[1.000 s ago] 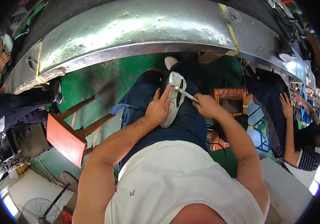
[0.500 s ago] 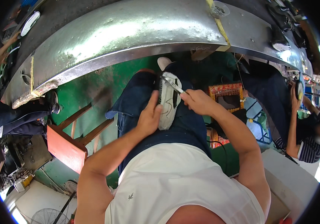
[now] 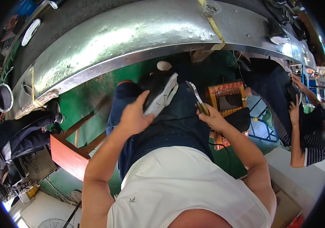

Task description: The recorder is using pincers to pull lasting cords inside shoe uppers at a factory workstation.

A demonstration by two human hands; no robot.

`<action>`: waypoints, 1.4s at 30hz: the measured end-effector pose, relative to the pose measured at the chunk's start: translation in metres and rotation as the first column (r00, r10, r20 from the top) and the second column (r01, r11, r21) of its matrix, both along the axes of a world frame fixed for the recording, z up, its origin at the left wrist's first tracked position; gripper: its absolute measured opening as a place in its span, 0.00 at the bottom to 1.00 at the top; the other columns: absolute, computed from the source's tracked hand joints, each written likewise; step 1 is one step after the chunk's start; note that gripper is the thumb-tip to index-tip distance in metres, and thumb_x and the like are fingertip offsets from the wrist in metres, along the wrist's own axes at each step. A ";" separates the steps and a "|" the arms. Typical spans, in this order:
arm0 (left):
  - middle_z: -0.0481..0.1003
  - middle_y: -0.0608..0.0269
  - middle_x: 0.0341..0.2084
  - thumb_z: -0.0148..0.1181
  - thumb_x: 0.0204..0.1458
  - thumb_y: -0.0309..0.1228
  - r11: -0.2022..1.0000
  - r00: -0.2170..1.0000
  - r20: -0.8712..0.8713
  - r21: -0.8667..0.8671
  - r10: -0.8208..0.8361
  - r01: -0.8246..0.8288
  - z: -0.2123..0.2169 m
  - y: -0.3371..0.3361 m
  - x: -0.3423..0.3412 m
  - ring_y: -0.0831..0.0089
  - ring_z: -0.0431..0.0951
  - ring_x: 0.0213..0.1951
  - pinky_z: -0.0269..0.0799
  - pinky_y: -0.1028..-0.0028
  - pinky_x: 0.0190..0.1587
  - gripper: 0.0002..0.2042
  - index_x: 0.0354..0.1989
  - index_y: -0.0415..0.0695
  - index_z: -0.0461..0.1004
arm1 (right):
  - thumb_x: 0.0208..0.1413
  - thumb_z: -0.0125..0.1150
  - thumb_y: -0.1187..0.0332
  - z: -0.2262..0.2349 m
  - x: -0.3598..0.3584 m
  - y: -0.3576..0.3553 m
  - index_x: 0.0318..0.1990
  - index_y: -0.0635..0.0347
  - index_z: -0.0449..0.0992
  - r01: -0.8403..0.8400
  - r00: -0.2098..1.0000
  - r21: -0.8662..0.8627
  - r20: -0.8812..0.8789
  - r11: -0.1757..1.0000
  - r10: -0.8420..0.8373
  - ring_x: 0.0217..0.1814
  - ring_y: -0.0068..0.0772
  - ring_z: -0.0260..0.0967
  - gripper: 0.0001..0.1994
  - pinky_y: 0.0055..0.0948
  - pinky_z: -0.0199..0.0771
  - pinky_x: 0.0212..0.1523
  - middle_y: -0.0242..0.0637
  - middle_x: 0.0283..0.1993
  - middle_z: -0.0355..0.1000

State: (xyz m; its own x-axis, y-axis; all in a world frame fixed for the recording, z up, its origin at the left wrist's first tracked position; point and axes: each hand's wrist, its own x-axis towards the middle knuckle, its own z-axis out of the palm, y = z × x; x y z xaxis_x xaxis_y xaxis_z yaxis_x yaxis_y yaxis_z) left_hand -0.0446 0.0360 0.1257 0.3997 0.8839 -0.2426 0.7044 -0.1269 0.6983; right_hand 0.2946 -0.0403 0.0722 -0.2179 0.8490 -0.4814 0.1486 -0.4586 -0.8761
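Observation:
Over my lap, my left hand (image 3: 134, 117) grips a shoe (image 3: 165, 97) by one end. The shoe is tilted on its side, with a dark upper toward my left and a pale, whitish underside toward my right. My right hand (image 3: 213, 121) is closed around the handles of a pair of pliers (image 3: 196, 95), whose curved metal head points up and away from me. The plier head is apart from the shoe, with dark blue trousers between them. My fingers hide part of the shoe's near end.
A long metal bench (image 3: 105, 41) curves ahead, with a small clear tub (image 3: 211, 8) on it. An orange stool (image 3: 69, 155) stands at left, an orange-patterned basket (image 3: 227, 99) and blue metal frame (image 3: 265, 131) at right. Co-workers sit on both sides; one holds a shoe (image 3: 4, 98).
The pliers have come off the shoe's underside and moved right. My left hand has taken hold of the shoe and turned it onto its side, its far end swung to the right.

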 end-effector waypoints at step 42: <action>0.66 0.48 0.65 0.30 0.71 0.50 0.887 0.817 0.514 -0.461 0.263 0.005 -0.159 -0.003 0.038 0.62 0.64 0.67 0.55 0.72 0.69 0.29 0.72 0.43 0.57 | 0.61 0.58 0.68 0.040 -0.025 0.016 0.49 0.70 0.73 -0.465 0.821 0.033 0.390 0.885 0.416 0.46 0.47 0.74 0.14 0.39 0.73 0.49 0.50 0.46 0.75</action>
State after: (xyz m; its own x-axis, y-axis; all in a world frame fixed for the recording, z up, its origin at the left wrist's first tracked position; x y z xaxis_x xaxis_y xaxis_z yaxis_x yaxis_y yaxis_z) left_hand -0.0070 0.0334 -0.0337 0.4705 0.7976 -0.3775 0.1719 0.3368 0.9257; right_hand 0.2696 -0.0239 0.1124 -0.4136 0.7610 -0.4998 0.6256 -0.1612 -0.7633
